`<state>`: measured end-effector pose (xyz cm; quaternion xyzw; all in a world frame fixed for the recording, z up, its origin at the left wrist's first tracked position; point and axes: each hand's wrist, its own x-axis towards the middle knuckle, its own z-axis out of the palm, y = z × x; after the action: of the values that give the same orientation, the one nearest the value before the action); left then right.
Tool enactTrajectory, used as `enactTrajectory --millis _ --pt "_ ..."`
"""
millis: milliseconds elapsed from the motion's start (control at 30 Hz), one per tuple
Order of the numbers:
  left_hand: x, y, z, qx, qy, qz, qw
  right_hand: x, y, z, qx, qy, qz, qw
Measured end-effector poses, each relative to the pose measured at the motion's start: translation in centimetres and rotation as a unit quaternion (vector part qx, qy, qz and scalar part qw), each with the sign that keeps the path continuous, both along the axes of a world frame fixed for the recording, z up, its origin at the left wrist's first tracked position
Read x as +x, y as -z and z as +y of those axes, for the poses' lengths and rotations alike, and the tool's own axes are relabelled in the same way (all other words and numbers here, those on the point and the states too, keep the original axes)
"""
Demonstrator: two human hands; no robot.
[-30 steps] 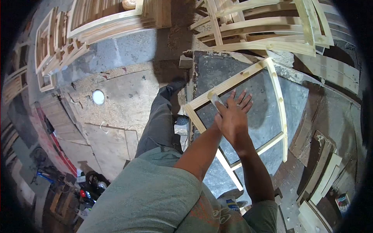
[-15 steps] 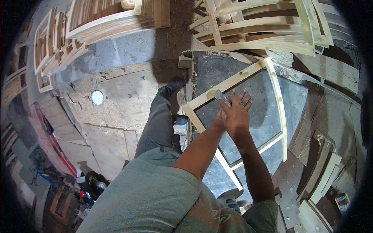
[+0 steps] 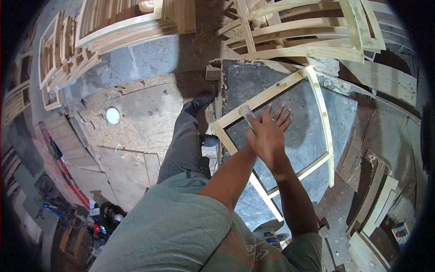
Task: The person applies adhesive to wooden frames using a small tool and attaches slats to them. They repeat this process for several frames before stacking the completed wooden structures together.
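Note:
A pale wooden frame (image 3: 267,98) with a crossbar lies on a dark, worn tabletop (image 3: 299,122). My right hand (image 3: 268,138) is over the upper opening of the frame, back up, with its fingers spread; its thumb is close to a flat grey scraper (image 3: 247,114). Below it, my left hand (image 3: 250,139) is mostly covered by the right one and appears closed around the scraper's hidden end. The scraper's blade reaches the inner edge of the frame's upper rail. Yellowish patches and knots mark the rails.
Stacked wooden frames (image 3: 122,34) stand at upper left, and more slatted pieces (image 3: 299,27) at upper right. Loose boards (image 3: 369,195) lie to the right. A white round lid or container (image 3: 113,115) sits on the dusty floor boards. My leg (image 3: 183,140) is beside the table.
Both hands and the scraper have shifted left, bringing the blade along the upper rail. The wooden frame keeps its place on the table; the view has shifted slightly.

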<state>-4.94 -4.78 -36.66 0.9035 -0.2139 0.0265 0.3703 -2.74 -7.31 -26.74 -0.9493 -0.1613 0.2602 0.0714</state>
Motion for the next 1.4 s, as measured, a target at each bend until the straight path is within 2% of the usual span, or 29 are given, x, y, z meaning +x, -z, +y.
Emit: enactTrajectory --millis 67,133,233,300,400,433,467,533,600,633,700,733,800,900,933,1000,1033,1133,1233,1333,1400 --pt "0.1 -0.4 0.3 0.020 0.023 0.021 0.999 -0.6 0.1 0.2 -0.044 -0.042 -0.042 0.997" --pt "0.1 -0.7 0.4 0.032 0.032 0.036 0.998 -0.6 0.1 0.0 -0.041 -0.046 -0.042 0.997" --pt "0.2 -1.2 0.2 0.031 0.037 0.042 0.998 -0.1 -0.6 0.1 0.007 0.004 -0.015 1.000" --pt "0.3 -1.2 0.3 0.035 0.046 0.042 0.997 -0.8 -1.1 0.6 -0.048 -0.013 -0.049 0.998" --pt "-0.3 0.9 -0.6 0.060 0.041 0.019 0.997 -2.5 -4.6 -1.6 0.060 0.156 0.059 0.984" --pt "0.0 0.6 -0.4 0.162 0.087 0.008 0.983 -4.0 -6.4 -2.9 0.099 0.171 -0.034 0.980" --pt "0.0 0.2 -0.3 0.148 0.077 0.005 0.986 -5.6 -7.7 -4.4 0.153 0.225 -0.052 0.961" --pt "0.0 -0.7 -0.4 0.115 0.072 -0.007 0.991 -10.0 -10.4 -7.1 0.259 0.333 -0.106 0.901" --pt "-0.2 -0.6 -0.4 0.107 0.078 -0.018 0.991 -16.1 -11.6 -8.7 0.356 0.483 -0.095 0.794" --pt "-0.1 -0.6 -0.2 0.104 0.076 -0.024 0.991 -20.3 -10.2 -9.6 0.383 0.529 -0.107 0.750" --pt "0.3 -1.8 -0.1 0.096 0.092 -0.024 0.991 -26.5 -10.2 -9.1 0.336 0.662 -0.066 0.666" --pt "0.6 -2.5 -0.2 0.105 0.099 -0.019 0.989 -29.3 -9.8 -8.1 0.344 0.696 -0.085 0.625" --pt "3.1 -1.6 -1.0 0.094 0.152 -0.050 0.983 -34.7 -7.7 -6.2 0.372 0.721 -0.086 0.578" --pt "8.4 -2.3 -3.5 0.129 0.233 -0.093 0.960 -39.9 -3.4 -1.8 0.433 0.801 -0.063 0.409" --pt "10.0 -3.2 -4.6 0.146 0.249 -0.077 0.954 -40.4 -3.0 -0.2 0.446 0.808 -0.060 0.380" --pt "13.7 -2.8 -6.6 0.207 0.263 -0.130 0.934 -39.6 -2.1 2.2 0.472 0.817 -0.052 0.327" --pt "14.8 -4.1 -7.5 0.246 0.255 -0.076 0.932 -39.2 -0.5 3.5 0.528 0.806 -0.097 0.250" --pt "18.5 -2.3 -9.1 0.262 0.278 -0.087 0.920 -36.7 0.0 5.1 0.579 0.788 -0.100 0.186" --pt "19.2 -5.1 -10.1 0.373 0.322 -0.047 0.869 -33.6 1.3 5.9 0.585 0.785 -0.130 0.156" --pt "20.3 -4.6 -10.5 0.371 0.336 -0.091 0.861 -30.8 2.8 6.1 0.597 0.778 -0.149 0.130" --pt "21.6 -4.6 -10.4 0.373 0.365 -0.064 0.851 -29.2 2.8 5.9 0.586 0.786 -0.154 0.120"
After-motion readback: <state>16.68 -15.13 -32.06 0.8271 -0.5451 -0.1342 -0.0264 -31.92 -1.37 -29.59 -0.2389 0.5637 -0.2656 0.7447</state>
